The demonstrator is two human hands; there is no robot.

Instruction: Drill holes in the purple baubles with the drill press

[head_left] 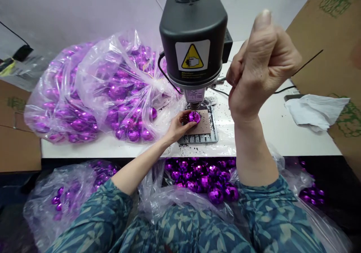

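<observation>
One purple faceted bauble (194, 117) sits on brown board (204, 127) under bench press (194, 38); prob. light, stiff, slick, crackable, best held low at sides. L hand (178, 127) pinches it, thumb vs. fingers; R hand (259, 70) curled tight, apparently round lever (221, 80). White table (275, 132) w/ black specks (225, 108), pale wall (107, 4) behind

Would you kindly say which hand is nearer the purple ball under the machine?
Left: the left hand holds the purple ball; the right hand is higher, to its right.

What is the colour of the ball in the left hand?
Shiny purple; the ball shows in the head view.
</observation>
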